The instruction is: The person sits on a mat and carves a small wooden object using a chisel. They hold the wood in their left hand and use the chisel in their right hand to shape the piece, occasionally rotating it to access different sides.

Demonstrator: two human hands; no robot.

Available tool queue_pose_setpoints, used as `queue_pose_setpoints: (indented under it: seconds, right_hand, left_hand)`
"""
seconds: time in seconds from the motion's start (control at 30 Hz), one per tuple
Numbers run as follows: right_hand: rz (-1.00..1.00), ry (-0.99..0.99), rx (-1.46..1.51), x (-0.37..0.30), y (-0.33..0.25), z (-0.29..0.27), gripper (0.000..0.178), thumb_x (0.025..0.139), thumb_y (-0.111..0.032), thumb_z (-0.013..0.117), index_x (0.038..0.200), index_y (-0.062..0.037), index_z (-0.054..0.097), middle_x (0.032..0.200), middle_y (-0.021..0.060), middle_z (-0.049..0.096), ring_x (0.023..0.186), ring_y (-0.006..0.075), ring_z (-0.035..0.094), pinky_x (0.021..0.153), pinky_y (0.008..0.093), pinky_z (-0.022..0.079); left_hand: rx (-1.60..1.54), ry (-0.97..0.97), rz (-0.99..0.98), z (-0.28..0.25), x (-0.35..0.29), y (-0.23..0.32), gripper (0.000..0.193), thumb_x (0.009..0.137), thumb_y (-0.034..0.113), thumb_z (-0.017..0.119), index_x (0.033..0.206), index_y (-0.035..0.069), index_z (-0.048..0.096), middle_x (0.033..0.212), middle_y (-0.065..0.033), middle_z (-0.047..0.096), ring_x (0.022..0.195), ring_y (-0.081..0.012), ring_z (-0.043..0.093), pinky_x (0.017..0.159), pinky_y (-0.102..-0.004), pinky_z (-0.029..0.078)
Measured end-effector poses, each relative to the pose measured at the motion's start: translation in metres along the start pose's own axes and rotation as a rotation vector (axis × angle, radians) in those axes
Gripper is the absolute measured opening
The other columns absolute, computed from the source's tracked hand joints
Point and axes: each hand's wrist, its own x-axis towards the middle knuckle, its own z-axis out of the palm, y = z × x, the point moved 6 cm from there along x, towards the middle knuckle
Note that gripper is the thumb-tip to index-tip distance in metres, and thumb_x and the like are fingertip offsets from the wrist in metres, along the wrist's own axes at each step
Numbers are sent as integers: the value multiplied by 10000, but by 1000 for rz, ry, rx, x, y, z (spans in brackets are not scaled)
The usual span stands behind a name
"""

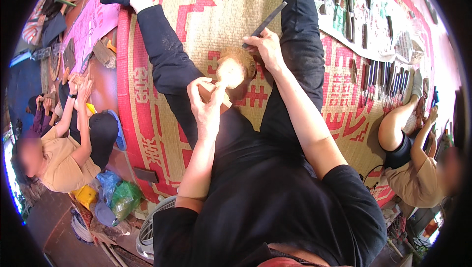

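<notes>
My left hand (205, 102) is closed on the near end of a pale carved wooden piece (231, 73), between my spread legs. Its rounded far end looks brownish and ridged, while the near side is bright with light; the finer carving is too small to tell. Just right of it, my right hand (268, 50) grips a long dark flat chisel-like tool (271, 18), which slants up to the right. The tool's lower end lies close to the wooden piece; whether they touch I cannot tell.
A red and straw-coloured woven mat (196, 26) lies under me. Many chisels (388, 77) and other handled tools (350, 16) are spread at the right. One person (69, 159) sits at the left, another (415, 178) at the right. Plastic bags (125, 200) lie lower left.
</notes>
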Motion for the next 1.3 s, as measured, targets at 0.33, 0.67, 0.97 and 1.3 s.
queue_pose_setpoints:
  seconds: [0.33, 0.67, 0.97, 1.3]
  right_hand:
    - [-27, 17, -69, 2, 4, 5, 114, 730, 17, 631, 843, 23, 619, 724, 75, 649, 617, 126, 587, 591, 243, 474]
    - [86, -142, -55, -7, 0, 12, 195, 730, 3, 664, 921, 35, 637, 828, 61, 664, 737, 116, 592, 711, 239, 463]
    - [57, 42, -163, 18, 6, -15, 112, 766, -18, 624, 874, 11, 617, 692, 54, 634, 565, 82, 560, 520, 225, 452]
    - [33, -144, -154, -3, 2, 9, 133, 734, 2, 655, 865, 4, 633, 753, 43, 636, 663, 102, 570, 645, 232, 459]
  left_hand:
    - [85, 0, 49, 4, 1, 8, 305, 779, 109, 686, 1018, 36, 511, 1016, -85, 463, 958, -194, 500, 854, -330, 412]
    - [125, 0, 83, 5, 0, 11, 307, 774, 94, 688, 1018, 34, 511, 1003, -97, 462, 940, -203, 504, 846, -331, 414]
    - [181, -19, 178, 6, -4, 15, 306, 769, 74, 683, 1018, 36, 510, 976, -88, 452, 911, -197, 504, 828, -332, 419]
    - [249, 2, 247, 8, -11, 21, 327, 744, 73, 680, 1018, 33, 506, 983, -99, 450, 910, -213, 502, 820, -341, 416]
